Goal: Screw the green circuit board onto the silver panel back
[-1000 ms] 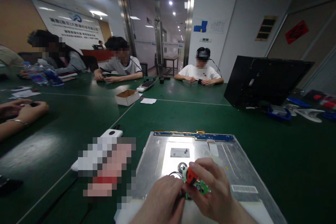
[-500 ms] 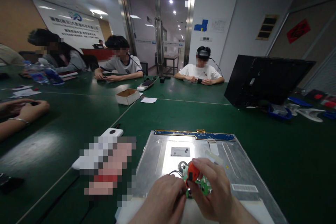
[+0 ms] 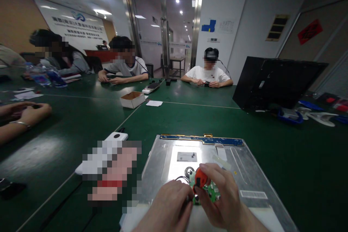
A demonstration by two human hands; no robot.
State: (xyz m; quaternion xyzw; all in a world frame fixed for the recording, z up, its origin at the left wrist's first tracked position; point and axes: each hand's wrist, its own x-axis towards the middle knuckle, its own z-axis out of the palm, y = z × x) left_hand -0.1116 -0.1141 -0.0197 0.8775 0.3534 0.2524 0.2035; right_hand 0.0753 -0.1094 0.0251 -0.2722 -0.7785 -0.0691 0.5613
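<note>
Silvery metal backs the display panel (image 3: 154, 175) on the worktop (image 3: 176, 121), where the left hand (image 3: 172, 201) curls beside the green circuit board (image 3: 212, 191), whatever it grips hidden. Just right of it, the orange-and-black tool handle (image 3: 201, 177) stands over the board, long axis seemingly upright, pinched by the right hand (image 3: 225, 196).

On the green table (image 3: 190, 121), an open cardboard box (image 3: 133, 101) sits near a paper slip (image 3: 154, 103), plastic bottles (image 3: 40, 78) at far left, a black monitor (image 3: 280, 81) behind a blue tray (image 3: 289, 118); beyond, glass double doors (image 3: 148, 18)
</note>
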